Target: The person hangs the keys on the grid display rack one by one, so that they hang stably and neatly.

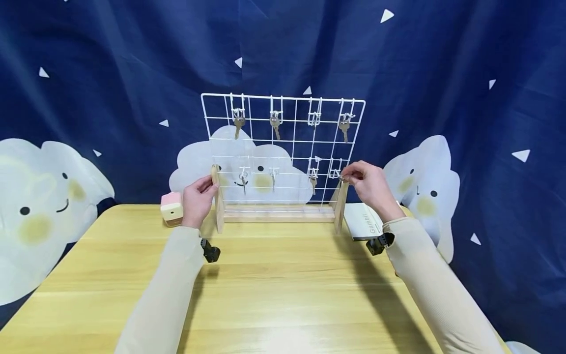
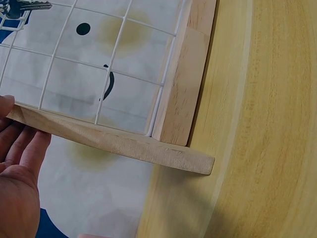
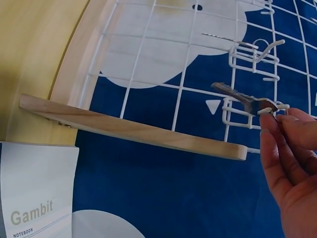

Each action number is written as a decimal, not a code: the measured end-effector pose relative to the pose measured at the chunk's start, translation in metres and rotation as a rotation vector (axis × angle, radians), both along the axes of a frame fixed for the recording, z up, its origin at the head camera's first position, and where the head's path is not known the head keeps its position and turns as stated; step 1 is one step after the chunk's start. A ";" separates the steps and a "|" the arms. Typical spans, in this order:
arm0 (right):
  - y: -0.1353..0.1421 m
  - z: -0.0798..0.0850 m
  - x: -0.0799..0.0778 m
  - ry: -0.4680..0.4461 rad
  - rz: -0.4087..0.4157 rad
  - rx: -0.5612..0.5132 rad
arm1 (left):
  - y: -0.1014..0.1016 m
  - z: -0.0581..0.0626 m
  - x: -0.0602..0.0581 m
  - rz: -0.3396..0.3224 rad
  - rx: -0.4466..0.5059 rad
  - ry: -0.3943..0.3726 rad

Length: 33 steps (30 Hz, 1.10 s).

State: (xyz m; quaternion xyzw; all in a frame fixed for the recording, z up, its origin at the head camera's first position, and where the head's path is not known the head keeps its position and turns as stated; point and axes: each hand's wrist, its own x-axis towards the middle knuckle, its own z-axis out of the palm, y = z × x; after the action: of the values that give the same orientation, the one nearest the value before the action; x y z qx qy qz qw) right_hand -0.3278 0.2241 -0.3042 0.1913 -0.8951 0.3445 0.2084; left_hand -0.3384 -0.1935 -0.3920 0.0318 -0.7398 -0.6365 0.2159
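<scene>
A white wire grid rack stands on a wooden base, with several keys such as a top-left key hanging from its hooks. My left hand grips the top of the rack's left wooden upright, thumb on one side and fingers on the other. At the lower right hook, my right hand pinches a key by its ring end. That key's blade points away from the fingertips. Whether its ring is over the hook's tip is hidden by the fingers.
A white notebook lies on the wooden table behind the right forearm. A small pink and cream box-shaped object stands left of the rack. Behind everything hangs a dark blue curtain with clouds.
</scene>
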 end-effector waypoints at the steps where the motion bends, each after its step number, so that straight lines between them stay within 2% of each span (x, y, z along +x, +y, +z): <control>1: 0.000 -0.001 -0.001 -0.004 -0.003 0.001 | 0.000 -0.001 -0.001 -0.003 0.001 0.003; 8: 0.005 -0.008 -0.004 -0.010 -0.015 -0.006 | 0.005 -0.002 -0.003 -0.033 0.017 0.010; 19: 0.014 -0.012 -0.005 -0.043 -0.026 -0.024 | 0.012 -0.002 -0.005 -0.032 -0.015 0.031; 28: 0.020 -0.022 0.008 -0.058 -0.046 -0.040 | 0.012 -0.001 -0.002 -0.037 -0.023 0.026; 33: 0.027 -0.035 0.022 -0.049 -0.039 -0.010 | 0.009 0.000 0.003 -0.113 -0.119 0.039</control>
State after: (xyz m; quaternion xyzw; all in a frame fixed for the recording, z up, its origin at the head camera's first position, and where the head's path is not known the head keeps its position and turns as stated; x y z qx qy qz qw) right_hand -0.3053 0.2510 -0.3392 0.1641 -0.9018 0.3495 0.1943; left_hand -0.3358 -0.1849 -0.3920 -0.0354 -0.7725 -0.6032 0.1953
